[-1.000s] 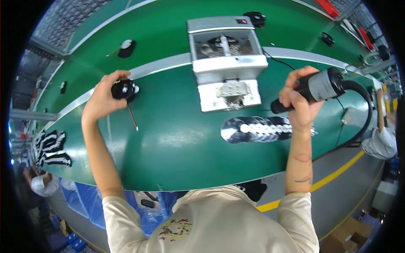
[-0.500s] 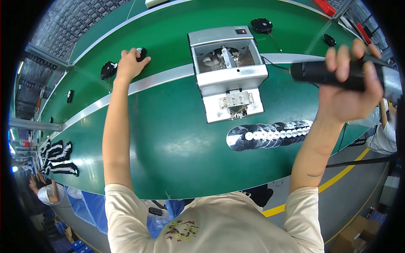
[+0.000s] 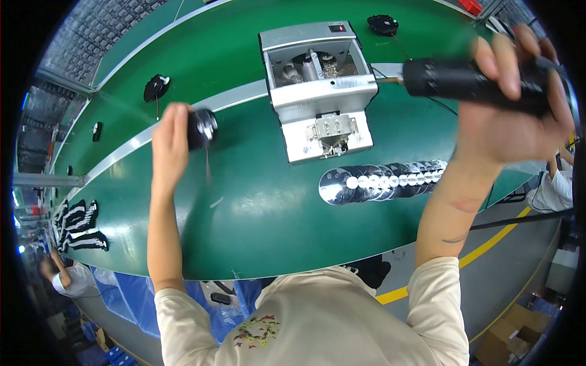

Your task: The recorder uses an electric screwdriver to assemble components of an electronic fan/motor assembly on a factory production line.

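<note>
Above the green bench, at the left, my left hand (image 3: 171,146) grips the edge of a black rounded part (image 3: 200,129) with a silvery piece on its face. A thin reddish wire dangles from that part. On the right, my right hand (image 3: 513,116), blurred by motion, is wrapped round a black electric screwdriver (image 3: 448,79) held level. Its tip points left at the screw feeder (image 3: 323,94), a silver box with loose screws in its open tray. Close in front of the feeder lies an overlapping row of shiny black discs with white centres (image 3: 336,186).
A similar black part with a wire (image 3: 156,88) lies on the green belt (image 3: 238,64) at the left, another (image 3: 383,24) behind the feeder at the right. Black-and-white striped bundles (image 3: 79,226) lie at the far left. Co-workers sit at both sides; a cable crosses the right.
My left hand has lifted the black part off the belt and brought it nearer over the bench. My right hand has shifted slightly with the screwdriver. The whole view has moved a little.
</note>
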`<state>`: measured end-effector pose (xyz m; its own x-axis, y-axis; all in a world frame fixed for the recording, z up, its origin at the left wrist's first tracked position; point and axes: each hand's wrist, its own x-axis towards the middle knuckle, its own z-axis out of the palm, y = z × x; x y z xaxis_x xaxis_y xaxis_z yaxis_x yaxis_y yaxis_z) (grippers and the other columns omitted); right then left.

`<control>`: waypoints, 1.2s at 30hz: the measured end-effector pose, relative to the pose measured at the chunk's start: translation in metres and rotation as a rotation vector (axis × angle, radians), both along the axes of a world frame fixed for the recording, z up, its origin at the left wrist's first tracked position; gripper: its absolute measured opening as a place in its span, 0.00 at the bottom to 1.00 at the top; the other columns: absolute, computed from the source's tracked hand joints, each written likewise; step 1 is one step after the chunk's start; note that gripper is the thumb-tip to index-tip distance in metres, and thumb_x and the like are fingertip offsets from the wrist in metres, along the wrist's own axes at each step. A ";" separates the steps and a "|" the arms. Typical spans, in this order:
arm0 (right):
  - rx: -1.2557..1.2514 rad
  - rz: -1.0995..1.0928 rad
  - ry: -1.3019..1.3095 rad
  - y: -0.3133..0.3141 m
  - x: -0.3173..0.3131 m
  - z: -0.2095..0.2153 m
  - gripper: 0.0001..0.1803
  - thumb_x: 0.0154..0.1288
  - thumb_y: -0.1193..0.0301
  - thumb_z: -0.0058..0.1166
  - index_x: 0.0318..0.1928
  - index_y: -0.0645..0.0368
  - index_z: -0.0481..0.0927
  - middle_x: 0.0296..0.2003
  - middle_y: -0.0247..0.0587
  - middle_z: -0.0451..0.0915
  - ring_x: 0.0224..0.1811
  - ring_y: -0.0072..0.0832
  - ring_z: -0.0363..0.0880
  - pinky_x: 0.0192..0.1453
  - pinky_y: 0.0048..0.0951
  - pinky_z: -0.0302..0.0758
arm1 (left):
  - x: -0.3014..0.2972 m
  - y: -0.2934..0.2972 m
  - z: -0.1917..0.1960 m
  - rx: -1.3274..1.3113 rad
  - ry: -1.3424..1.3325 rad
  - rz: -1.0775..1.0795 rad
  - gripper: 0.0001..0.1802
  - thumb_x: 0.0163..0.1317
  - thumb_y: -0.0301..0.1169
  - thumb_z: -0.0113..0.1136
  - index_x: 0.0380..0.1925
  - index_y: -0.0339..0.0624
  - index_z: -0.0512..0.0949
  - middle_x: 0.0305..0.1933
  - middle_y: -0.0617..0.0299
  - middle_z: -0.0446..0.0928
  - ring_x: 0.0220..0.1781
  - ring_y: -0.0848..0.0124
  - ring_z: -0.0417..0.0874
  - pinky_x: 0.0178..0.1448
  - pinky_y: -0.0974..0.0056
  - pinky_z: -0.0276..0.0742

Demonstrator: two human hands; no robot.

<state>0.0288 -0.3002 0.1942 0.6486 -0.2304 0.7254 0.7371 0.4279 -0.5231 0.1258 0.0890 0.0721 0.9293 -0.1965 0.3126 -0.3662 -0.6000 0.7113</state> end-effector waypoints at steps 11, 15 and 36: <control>-0.176 0.069 0.070 0.012 -0.052 -0.040 0.25 0.60 0.68 0.53 0.57 0.62 0.66 0.45 0.42 0.69 0.23 0.22 0.69 0.33 0.29 0.66 | -0.078 0.013 -0.011 0.217 -0.062 -0.539 0.08 0.46 0.21 0.62 0.28 0.39 0.75 0.54 0.52 0.74 0.62 0.51 0.74 0.63 0.54 0.72; -0.292 0.042 0.058 0.016 -0.057 -0.053 0.28 0.60 0.69 0.55 0.60 0.63 0.66 0.45 0.43 0.69 0.21 0.24 0.71 0.29 0.30 0.69 | -0.091 0.001 -0.013 0.266 0.048 -0.676 0.13 0.39 0.21 0.67 0.27 0.42 0.76 0.56 0.53 0.73 0.61 0.52 0.75 0.58 0.55 0.76; -0.604 0.130 0.118 0.000 -0.061 -0.059 0.31 0.61 0.69 0.57 0.63 0.60 0.63 0.46 0.43 0.68 0.21 0.23 0.74 0.28 0.28 0.71 | -0.112 -0.124 -0.038 0.135 -0.229 -0.742 0.16 0.48 0.28 0.71 0.40 0.46 0.85 0.53 0.56 0.77 0.56 0.53 0.80 0.53 0.55 0.82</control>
